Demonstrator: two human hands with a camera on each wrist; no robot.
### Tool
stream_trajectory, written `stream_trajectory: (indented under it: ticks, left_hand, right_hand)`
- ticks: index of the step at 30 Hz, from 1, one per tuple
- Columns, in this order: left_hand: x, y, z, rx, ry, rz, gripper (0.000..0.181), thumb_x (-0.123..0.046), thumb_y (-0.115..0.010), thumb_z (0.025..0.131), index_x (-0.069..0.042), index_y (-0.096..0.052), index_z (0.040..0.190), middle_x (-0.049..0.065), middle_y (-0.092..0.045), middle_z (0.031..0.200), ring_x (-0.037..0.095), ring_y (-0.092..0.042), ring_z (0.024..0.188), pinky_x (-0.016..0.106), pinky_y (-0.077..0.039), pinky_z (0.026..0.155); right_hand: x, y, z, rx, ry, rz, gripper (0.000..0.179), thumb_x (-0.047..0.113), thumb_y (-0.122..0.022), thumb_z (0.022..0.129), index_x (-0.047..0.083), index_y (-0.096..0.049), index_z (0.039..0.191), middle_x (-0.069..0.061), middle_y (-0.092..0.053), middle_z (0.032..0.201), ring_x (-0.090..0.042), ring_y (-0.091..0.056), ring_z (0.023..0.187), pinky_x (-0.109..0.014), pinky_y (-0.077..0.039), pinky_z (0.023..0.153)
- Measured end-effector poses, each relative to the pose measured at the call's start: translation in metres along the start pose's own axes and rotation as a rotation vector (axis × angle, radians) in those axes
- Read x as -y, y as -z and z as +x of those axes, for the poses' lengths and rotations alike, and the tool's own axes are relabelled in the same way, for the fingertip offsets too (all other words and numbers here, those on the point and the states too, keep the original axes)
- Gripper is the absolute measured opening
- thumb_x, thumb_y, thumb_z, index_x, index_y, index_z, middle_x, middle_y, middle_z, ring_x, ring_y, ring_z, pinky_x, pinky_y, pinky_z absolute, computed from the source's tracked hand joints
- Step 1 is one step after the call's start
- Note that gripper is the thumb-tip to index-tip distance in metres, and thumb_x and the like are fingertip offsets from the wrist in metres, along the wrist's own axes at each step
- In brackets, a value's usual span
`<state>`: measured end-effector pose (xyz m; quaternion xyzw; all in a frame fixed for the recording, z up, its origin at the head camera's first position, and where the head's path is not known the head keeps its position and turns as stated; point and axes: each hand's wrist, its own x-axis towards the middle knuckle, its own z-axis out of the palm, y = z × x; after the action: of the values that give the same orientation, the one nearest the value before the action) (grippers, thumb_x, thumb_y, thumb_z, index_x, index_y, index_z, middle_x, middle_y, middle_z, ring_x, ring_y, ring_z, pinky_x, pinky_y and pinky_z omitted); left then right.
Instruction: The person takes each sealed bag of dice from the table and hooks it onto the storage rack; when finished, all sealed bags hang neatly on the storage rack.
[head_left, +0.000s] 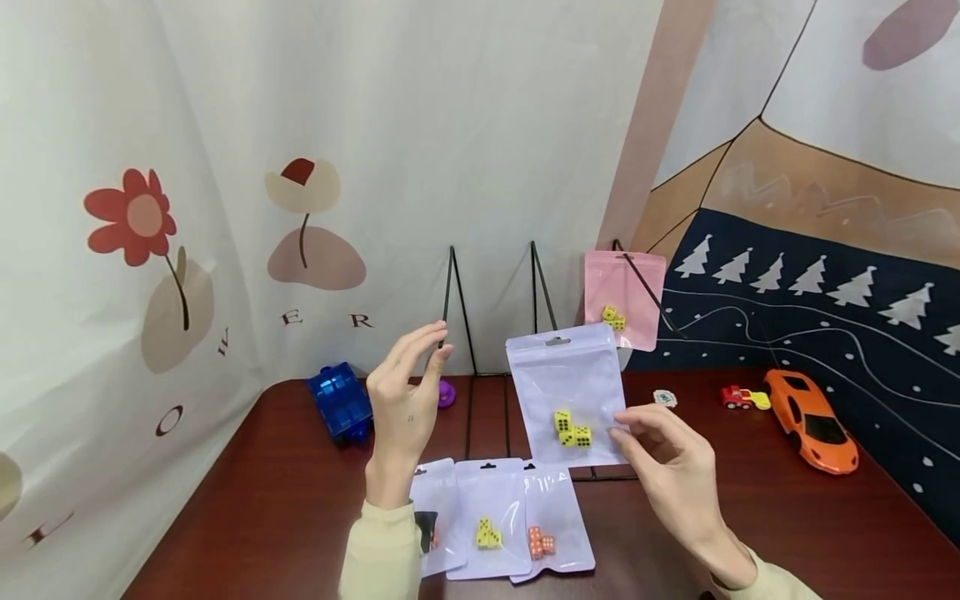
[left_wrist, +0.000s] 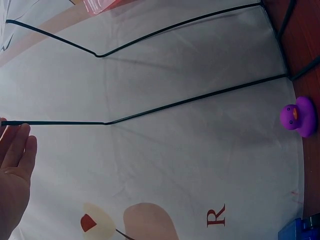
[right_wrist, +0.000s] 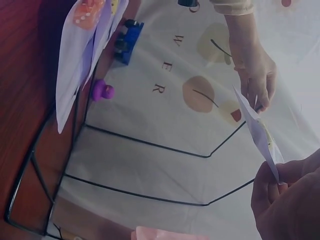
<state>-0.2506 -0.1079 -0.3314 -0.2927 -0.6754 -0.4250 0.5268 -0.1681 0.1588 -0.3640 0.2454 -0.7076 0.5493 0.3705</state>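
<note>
My right hand [head_left: 675, 475] pinches the lower right edge of a lilac zip bag [head_left: 566, 379] with several yellow dice [head_left: 572, 430] inside. In front of a black wire rack [head_left: 462, 308] the bag hangs upright, apart from the prongs. My left hand [head_left: 405, 400] pinches the tip of the rack's left prong [left_wrist: 200, 98] between thumb and fingers. Nothing hangs on the left and middle prongs. A pink zip bag [head_left: 600, 287] with yellow dice hangs on the right prong. Three lilac bags [head_left: 487, 492] lie on the table, one with yellow dice, one with orange dice [head_left: 540, 542], one partly hidden.
A blue translucent toy [head_left: 340, 402] and a purple rubber duck [left_wrist: 300, 117] sit at the left rear. On the right are an orange toy car [head_left: 813, 423], a small red and yellow toy [head_left: 744, 397] and a white tag [head_left: 664, 398]. Printed cloth hangs behind the table.
</note>
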Motion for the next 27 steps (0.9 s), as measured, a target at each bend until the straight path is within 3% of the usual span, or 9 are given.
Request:
stream_trajectory:
  ticks: [7, 15, 22, 27]
  left_hand:
    - [0.001, -0.001, 0.000, 0.001, 0.007, 0.010, 0.031, 0.011, -0.073, 0.074, 0.000, -0.070, 0.103, 0.009, -0.068, 0.108, 0.021, -0.065, 0.099, 0.029, -0.050, 0.089]
    - [0.001, -0.001, -0.001, 0.006, 0.013, 0.011, 0.029, 0.009, -0.073, 0.076, -0.001, -0.070, 0.103, 0.008, -0.068, 0.109, 0.021, -0.065, 0.100, 0.029, -0.050, 0.089]
    - [0.000, 0.000, -0.001, 0.003, 0.008, 0.007, 0.029, 0.010, -0.073, 0.076, -0.001, -0.071, 0.103, 0.008, -0.068, 0.108, 0.021, -0.065, 0.099, 0.029, -0.050, 0.089]
    - [0.000, 0.001, -0.001, 0.004, 0.004, 0.007, 0.029, 0.009, -0.073, 0.076, -0.001, -0.071, 0.103, 0.008, -0.068, 0.108, 0.021, -0.065, 0.099, 0.029, -0.049, 0.089]
  right_hand:
    - [-0.014, 0.000, -0.002, -0.013, -0.031, -0.011, 0.039, -0.030, -0.068, 0.064, -0.008, -0.067, 0.096, -0.013, -0.063, 0.090, -0.011, -0.056, 0.073, -0.013, -0.048, 0.056]
    - [-0.017, 0.000, 0.000, 0.007, -0.144, -0.043, 0.031, -0.021, -0.071, 0.071, -0.006, -0.067, 0.098, -0.011, -0.062, 0.092, -0.012, -0.058, 0.073, -0.016, -0.051, 0.059]
    - [-0.018, -0.002, 0.000, 0.007, -0.154, -0.050, 0.030, -0.019, -0.071, 0.072, -0.006, -0.067, 0.099, -0.007, -0.062, 0.095, -0.010, -0.060, 0.072, -0.016, -0.053, 0.060]
    - [-0.017, -0.003, 0.003, 0.006, -0.138, -0.056, 0.033, -0.023, -0.070, 0.070, -0.007, -0.066, 0.099, -0.012, -0.062, 0.094, -0.009, -0.061, 0.072, -0.015, -0.052, 0.060]
